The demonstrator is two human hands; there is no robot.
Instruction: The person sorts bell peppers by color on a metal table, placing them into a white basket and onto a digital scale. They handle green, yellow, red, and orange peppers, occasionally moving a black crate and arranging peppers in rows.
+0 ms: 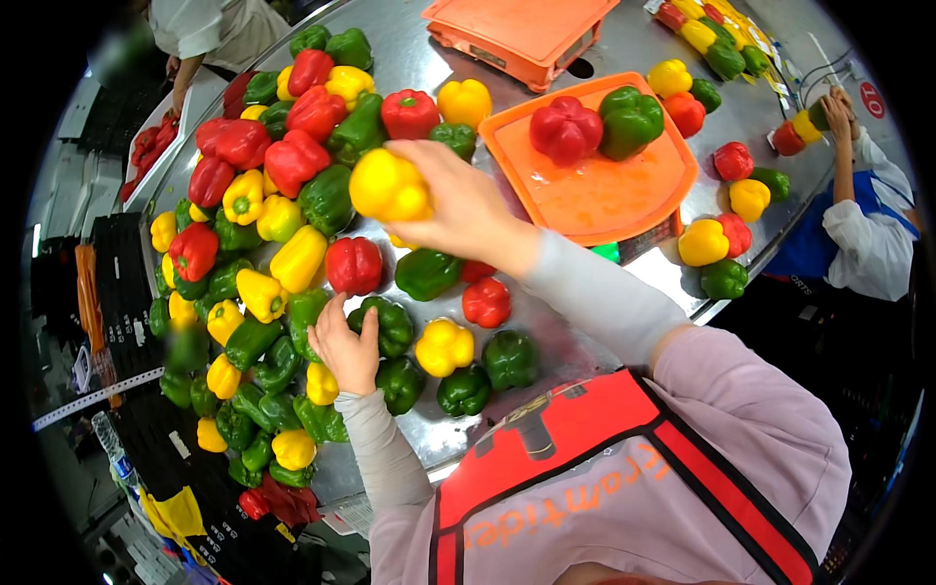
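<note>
My right hand (468,208) grips a yellow bell pepper (390,186) and holds it above the steel table (570,322). Beneath that wrist are a green pepper (428,275) and partly hidden red ones. My left hand (347,347) has its fingers apart at the edge of the pile. Its thumb overlaps a dark green pepper (387,327); whether they touch I cannot tell. A red pepper (354,266) lies just beyond its fingertips. On the orange scale tray (585,208), to the right, sit a red pepper (565,131) and a green pepper (631,123).
Mixed peppers heap up on the left. A second orange scale (519,33) stands at the back. Small three-colour groups, one with a yellow pepper (703,242), lie along the right edge. A co-worker (870,205) at right holds peppers; another person (212,36) stands at upper left.
</note>
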